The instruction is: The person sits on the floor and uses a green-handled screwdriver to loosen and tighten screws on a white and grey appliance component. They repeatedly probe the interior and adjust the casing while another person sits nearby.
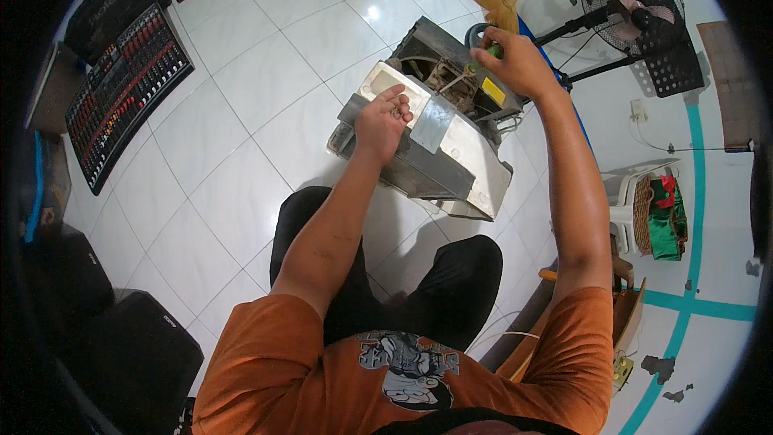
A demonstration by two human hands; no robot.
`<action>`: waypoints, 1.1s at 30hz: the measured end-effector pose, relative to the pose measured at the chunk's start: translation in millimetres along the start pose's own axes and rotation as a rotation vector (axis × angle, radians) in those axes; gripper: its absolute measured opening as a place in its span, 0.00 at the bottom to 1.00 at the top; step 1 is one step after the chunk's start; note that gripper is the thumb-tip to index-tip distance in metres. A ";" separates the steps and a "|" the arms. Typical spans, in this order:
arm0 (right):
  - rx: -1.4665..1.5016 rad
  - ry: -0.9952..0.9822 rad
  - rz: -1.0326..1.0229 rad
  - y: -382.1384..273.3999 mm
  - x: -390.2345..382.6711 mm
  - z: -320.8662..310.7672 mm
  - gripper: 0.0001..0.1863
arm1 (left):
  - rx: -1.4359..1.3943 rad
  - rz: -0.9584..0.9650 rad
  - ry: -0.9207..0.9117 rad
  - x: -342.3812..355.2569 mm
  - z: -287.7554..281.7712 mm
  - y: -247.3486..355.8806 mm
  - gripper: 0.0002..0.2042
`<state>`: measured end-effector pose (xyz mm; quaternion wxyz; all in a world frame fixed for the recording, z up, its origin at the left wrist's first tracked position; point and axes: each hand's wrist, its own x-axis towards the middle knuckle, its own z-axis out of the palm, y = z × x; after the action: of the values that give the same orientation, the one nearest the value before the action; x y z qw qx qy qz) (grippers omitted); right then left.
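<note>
In front of me on the tiles lies an opened appliance (pixel 483 177) with a white plastic casing, grey panels, a silvery plate (pixel 433 125) and a dusty interior with tubing (pixel 439 72) and a yellow label (pixel 483 90). My left hand (pixel 383 125) is palm up over the casing's left part, fingers curled on small pieces, apparently screws, too small to make out surely. My right hand (pixel 511 60) is closed on a green-handled tool (pixel 496 51) above the open interior; much of the tool is hidden by my fingers. A dark curved object (pixel 473 32) shows just behind it.
An audio mixer (pixel 125 93) and dark cases (pixel 113 0) stand at left, black speakers (pixel 149 346) at lower left. A broom (pixel 499 0), pedestal fan (pixel 632 4), white chairs with a basket (pixel 644 209) and wooden items (pixel 628 314) line the right wall.
</note>
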<state>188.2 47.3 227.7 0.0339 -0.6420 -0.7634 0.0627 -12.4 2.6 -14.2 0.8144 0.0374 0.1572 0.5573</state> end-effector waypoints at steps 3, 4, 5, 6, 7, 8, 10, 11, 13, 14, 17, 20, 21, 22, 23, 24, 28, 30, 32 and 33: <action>0.023 -0.011 -0.023 3.0 0.9 1.0 0.19 | 0.143 0.019 0.012 -1.3 1.1 -1.7 0.20; 0.070 -0.021 -0.040 4.6 1.1 1.8 0.19 | 0.146 0.018 -0.015 -2.1 0.8 -1.3 0.19; 0.038 0.005 -0.107 5.6 2.0 3.1 0.20 | 0.147 0.006 -0.035 -3.1 0.0 -0.8 0.19; -0.005 0.019 -0.113 6.7 2.9 4.0 0.20 | 0.142 0.008 -0.079 -3.7 -1.2 0.5 0.18; -0.051 0.036 -0.104 7.9 2.4 4.2 0.20 | 0.171 -0.018 -0.079 -4.4 -3.2 2.2 0.17; -0.053 0.016 -0.061 8.5 2.7 4.7 0.20 | 0.194 -0.028 -0.103 -4.7 -5.5 4.5 0.16; -0.048 -0.022 0.015 9.1 2.2 4.2 0.21 | 0.251 -0.042 -0.130 -4.8 -10.0 9.0 0.15; 0.017 0.003 -0.039 8.9 2.5 3.7 0.21 | 0.285 -0.043 -0.133 -4.8 -11.9 11.3 0.14; 0.183 0.037 -0.139 8.2 2.1 2.8 0.22 | 0.311 -0.028 -0.127 -4.8 -13.4 13.2 0.14; 0.089 0.014 -0.101 7.9 2.0 2.5 0.22 | 0.301 -0.011 -0.118 -4.6 -13.1 13.1 0.14; -0.062 0.007 0.069 7.0 -0.2 2.8 0.22 | 0.209 0.019 -0.078 -3.9 -8.2 11.0 0.14; 0.028 0.055 -0.108 6.7 -3.6 2.9 0.21 | 0.232 0.022 -0.068 -3.4 -4.7 11.4 0.13; 0.062 0.009 -0.116 6.3 -4.1 3.0 0.21 | 0.268 0.037 -0.066 -3.6 -4.4 11.5 0.13; 0.080 -0.002 -0.071 6.2 -3.9 2.7 0.20 | 0.289 0.010 -0.079 -3.7 -4.7 11.8 0.13; 0.075 -0.028 -0.008 5.8 -4.2 3.1 0.20 | 0.314 0.002 -0.088 -4.2 -5.4 11.8 0.12; 0.055 -0.020 0.108 5.5 -3.7 3.7 0.19 | 0.349 -0.020 -0.091 -4.2 -6.2 11.6 0.12; 0.121 0.053 -0.063 6.8 -2.0 5.9 0.19 | 0.368 -0.063 -0.123 -4.7 -11.1 12.1 0.13; -0.025 0.031 0.027 8.7 0.6 7.6 0.21 | 0.351 -0.048 -0.118 -3.7 -11.7 11.2 0.15; -0.021 0.034 0.038 11.8 0.5 7.7 0.24 | 0.333 -0.041 -0.116 -3.0 -11.2 10.0 0.14; 0.060 0.056 -0.043 13.2 -0.2 7.3 0.25 | 0.326 -0.037 -0.109 -2.6 -10.7 9.7 0.14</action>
<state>200.1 48.9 218.7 0.0757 -0.6257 -0.7735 0.0667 -25.0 2.6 -21.5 0.8149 0.1964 0.2020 0.5066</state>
